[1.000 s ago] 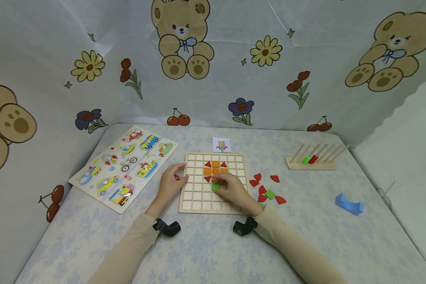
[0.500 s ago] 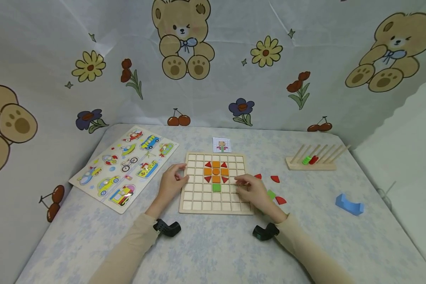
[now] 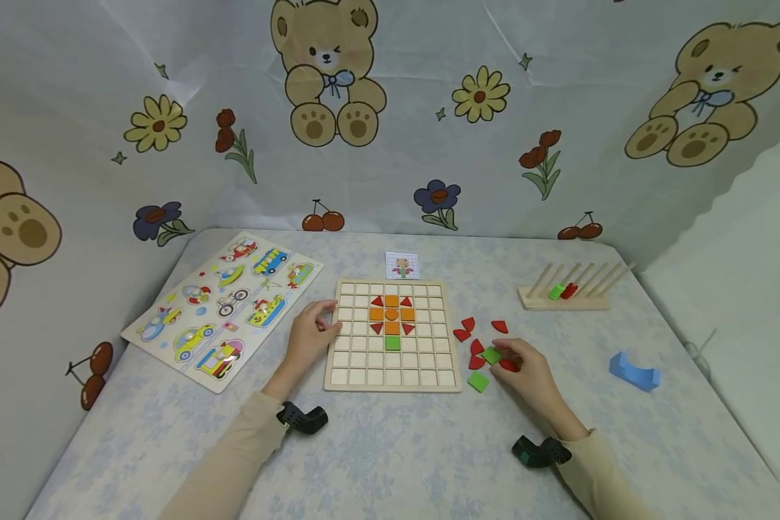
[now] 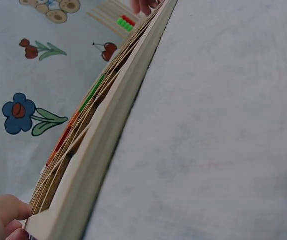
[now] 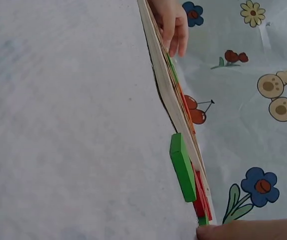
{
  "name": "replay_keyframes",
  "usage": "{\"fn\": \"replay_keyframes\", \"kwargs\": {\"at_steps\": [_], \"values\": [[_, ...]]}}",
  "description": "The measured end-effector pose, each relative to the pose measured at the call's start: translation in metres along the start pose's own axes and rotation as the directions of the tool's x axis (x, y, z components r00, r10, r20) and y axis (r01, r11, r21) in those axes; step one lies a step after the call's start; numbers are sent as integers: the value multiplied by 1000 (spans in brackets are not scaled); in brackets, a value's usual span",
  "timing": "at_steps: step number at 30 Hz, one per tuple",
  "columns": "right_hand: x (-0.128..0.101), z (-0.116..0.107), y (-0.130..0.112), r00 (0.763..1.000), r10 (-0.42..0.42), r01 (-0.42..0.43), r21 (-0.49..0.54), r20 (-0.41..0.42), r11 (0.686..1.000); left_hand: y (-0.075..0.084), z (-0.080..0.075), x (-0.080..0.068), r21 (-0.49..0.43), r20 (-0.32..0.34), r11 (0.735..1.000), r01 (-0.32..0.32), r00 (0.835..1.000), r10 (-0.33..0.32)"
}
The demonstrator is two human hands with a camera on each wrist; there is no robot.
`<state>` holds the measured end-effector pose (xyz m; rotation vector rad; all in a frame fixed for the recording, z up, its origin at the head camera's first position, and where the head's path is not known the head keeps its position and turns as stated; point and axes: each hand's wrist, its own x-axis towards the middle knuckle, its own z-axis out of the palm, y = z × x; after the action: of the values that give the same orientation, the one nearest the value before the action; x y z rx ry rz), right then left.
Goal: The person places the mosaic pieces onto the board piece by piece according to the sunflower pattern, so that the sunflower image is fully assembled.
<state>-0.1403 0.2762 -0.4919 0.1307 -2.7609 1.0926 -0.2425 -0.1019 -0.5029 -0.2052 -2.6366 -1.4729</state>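
Observation:
A wooden grid board (image 3: 357,359) lies in the middle of the table in the head view. Orange squares, an orange circle, red triangles and one green square (image 3: 393,343) sit in its cells. At the board's left edge, my left hand (image 3: 308,334) grips the rim; the left wrist view has its thumb (image 4: 11,207) against the corner. My right hand (image 3: 526,372) is right of the board, thumb and forefinger around a green square tile (image 3: 490,355). Beside it lie red petal-shaped pieces (image 3: 461,335) and a second green square (image 3: 478,381). Part of a red piece (image 3: 508,365) is under the fingers.
Behind the board lies a small pattern card (image 3: 402,266). A vehicle picture puzzle (image 3: 198,310) occupies the left side. Toward the right stand a peg rack (image 3: 562,304) with green and red beads and a blue curved block (image 3: 634,372). A printed cloth (image 3: 390,173) hangs behind.
My right hand has let go of an orange square on the board and moved right to the loose pieces, reaching a green tile. The left hand keeps its place at the rim.

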Motion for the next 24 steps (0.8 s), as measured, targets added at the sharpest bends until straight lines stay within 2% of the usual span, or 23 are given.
{"fn": "replay_keyframes", "kwargs": {"at_steps": [9, 14, 20, 24], "values": [[5, 7, 3, 999, -29, 30, 41, -20, 999, -3, 0, -1, 10, -6, 1000, 5, 1000, -5], [9, 9, -1, 999, -3, 4, 30, -32, 1000, -2, -1, -1, 10, -3, 1000, 2, 1000, -2], [18, 16, -24, 998, -36, 39, 59, -45, 998, -2, -1, 0, 8, -8, 1000, -7, 1000, 7], [26, 31, -49, 995, -99, 95, 110, 31, 989, -4, 1, 1, 9, -6, 1000, -12, 1000, 12]]}}
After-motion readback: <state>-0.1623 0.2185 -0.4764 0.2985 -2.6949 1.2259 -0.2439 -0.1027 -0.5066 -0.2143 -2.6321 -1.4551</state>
